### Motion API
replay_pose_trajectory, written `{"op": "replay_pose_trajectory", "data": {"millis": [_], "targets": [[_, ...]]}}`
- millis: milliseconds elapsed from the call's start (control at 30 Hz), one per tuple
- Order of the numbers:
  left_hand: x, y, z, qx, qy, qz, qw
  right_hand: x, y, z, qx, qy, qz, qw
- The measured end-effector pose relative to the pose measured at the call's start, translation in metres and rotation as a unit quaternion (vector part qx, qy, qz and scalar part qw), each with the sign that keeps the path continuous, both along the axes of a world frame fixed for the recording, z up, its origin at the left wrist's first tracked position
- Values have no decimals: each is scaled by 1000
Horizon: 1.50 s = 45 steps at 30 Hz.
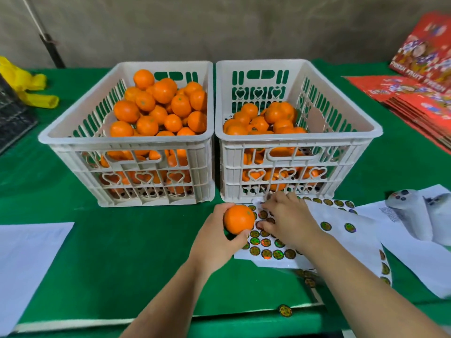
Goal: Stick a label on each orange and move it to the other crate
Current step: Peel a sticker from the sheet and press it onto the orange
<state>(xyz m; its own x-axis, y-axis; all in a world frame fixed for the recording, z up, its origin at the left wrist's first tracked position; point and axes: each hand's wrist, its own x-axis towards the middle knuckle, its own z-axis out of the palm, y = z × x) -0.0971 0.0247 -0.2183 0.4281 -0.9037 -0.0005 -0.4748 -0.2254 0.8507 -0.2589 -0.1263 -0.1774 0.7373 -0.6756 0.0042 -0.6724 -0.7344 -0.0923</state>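
orange (238, 219) sits gripped in the left hand (217, 236), just above the desk (109, 252) in front of the two white crates. right hand (285, 217) rests on the sticker sheet (266, 250), fingers curled, pinching at a sticker. left crate (131, 167) is heaped with oranges; right crate (292, 167) holds fewer.

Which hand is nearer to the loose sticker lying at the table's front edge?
Left, narrowly. The left hand, gripping an orange, sits up and left of the loose sticker. The right hand is farther back, fingers on the sticker sheet.
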Motion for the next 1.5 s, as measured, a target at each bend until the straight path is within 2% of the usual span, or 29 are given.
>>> {"op": "replay_pose_trajectory", "data": {"millis": [100,233,367,533,700,833,900,1067,1133,1233,1300,1433,1500], "targets": [[1,-1,-3,-1,-12,0,1000,0,0,0,1,0,13,1000],[0,-3,-5,2,-24,10,1000,-3,0,4,3,-45,42,998],[0,-5,-8,2,-34,18,999,-9,4,4,-78,-35,130,988],[1,-6,-10,-8,-43,24,999,-14,3,8,-120,-138,162,970],[0,-6,-11,-13,-50,28,998,-3,14,15,-54,-258,139,955],[0,-6,-12,-18,-49,27,998,12,23,15,-12,-204,186,961],[1,-6,-12,-19,-47,30,998,16,22,12,54,-194,156,967],[1,-6,-13,-21,-59,28,998,19,22,6,183,-217,104,953],[1,-6,-14,-21,-63,30,997,18,22,7,178,-196,107,958],[1,-6,-15,-26,-64,31,997,14,26,8,78,-132,147,977],[1,-6,-15,-31,-64,26,997,12,30,7,49,-108,155,981],[2,-6,-15,-28,-66,20,997,7,33,0,55,-92,140,984],[2,-6,-16,-26,-69,20,997,9,33,-2,107,-108,114,982]]}}
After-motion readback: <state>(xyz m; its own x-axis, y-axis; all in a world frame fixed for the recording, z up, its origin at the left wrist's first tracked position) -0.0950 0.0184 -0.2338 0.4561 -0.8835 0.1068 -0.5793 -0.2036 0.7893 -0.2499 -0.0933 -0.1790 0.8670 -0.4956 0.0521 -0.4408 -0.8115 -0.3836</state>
